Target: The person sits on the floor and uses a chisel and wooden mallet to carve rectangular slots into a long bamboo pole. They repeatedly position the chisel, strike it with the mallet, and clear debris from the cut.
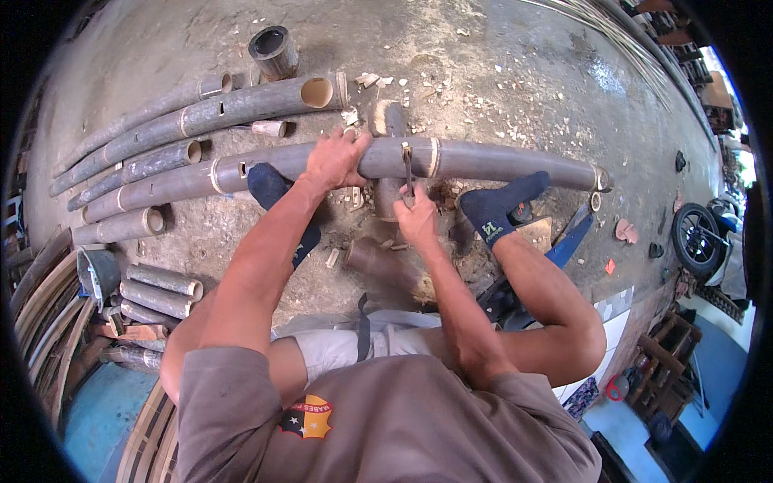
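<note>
A long dark bamboo pole (499, 161) lies crosswise in front of me, resting on a short log (390, 200). My left hand (338, 159) grips the pole from above, left of the log, with its fingers over the far side. Closed around a narrow chisel (408, 167), my right hand (419, 217) is at the near side of the pole. The chisel's tip is at a small slot in the pole, beside a pale node ring. Another rectangular slot (242, 170) shows farther left. My feet, in dark socks, are against the pole on either side.
Several bamboo poles (209, 114) lie at the left, with shorter cut pieces (165, 280) nearer me. An upright bamboo cup (274, 53) stands beyond. Wood chips (507, 97) litter the floor. A blue-sheathed blade (573, 235) lies by my right foot; a wheel (697, 238) is far right.
</note>
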### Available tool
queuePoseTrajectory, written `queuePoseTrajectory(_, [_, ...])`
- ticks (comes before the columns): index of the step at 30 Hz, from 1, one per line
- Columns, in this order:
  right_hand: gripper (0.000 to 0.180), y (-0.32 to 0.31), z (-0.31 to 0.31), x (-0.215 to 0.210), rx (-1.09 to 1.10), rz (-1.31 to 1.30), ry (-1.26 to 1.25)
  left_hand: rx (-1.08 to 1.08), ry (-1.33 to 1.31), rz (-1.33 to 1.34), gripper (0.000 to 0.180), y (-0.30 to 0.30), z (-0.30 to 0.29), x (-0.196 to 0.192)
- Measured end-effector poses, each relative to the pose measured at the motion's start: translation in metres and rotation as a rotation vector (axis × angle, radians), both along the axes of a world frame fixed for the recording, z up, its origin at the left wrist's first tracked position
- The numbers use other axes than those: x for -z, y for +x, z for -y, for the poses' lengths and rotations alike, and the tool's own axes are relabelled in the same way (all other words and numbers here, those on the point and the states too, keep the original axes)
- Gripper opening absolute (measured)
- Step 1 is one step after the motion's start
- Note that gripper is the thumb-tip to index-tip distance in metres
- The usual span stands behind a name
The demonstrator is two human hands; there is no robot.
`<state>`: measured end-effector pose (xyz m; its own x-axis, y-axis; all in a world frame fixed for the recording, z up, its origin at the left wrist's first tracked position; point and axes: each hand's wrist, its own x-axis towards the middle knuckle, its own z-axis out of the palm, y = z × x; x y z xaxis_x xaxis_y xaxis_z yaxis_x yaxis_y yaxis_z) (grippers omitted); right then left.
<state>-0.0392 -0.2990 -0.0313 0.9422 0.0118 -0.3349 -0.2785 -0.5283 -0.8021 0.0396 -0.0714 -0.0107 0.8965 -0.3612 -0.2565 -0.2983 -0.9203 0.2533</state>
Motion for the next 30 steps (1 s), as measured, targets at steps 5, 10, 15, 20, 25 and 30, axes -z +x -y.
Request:
queuePoseTrajectory(5, [0.032, 0.003, 0.002, 0.004, -0.106, 0.017, -0.15, -0.023, -0.004, 0.005, 0.099, -0.008, -0.002, 0.014])
queuePoseTrajectory(10, [0.039, 0.024, 0.004, -0.022, -0.22, -0.096, -0.311, -0.03, 0.01, 0.043, 0.095, -0.004, -0.002, 0.008])
queuePoseTrajectory(15, [0.026, 0.007, -0.003, 0.018, 0.136, -0.268, 0.359, -0.018, 0.008, 0.05, 0.101, -0.004, 0.002, 0.007])
queuePoseTrajectory(20, [0.019, 0.019, -0.023, -0.039, 0.281, -0.495, 0.557, -0.029, 0.031, 0.065, 0.105, -0.006, -0.004, 0.009])
queuePoseTrajectory(25, [0.032, 0.025, -0.016, -0.032, -0.219, -0.052, -0.413, -0.036, 0.015, 0.083, 0.105, -0.006, -0.002, 0.009])
queuePoseTrajectory(30, [0.034, 0.024, -0.006, -0.039, -0.312, -0.007, -0.468, -0.036, 0.037, 0.077, 0.106, -0.01, -0.001, 0.008])
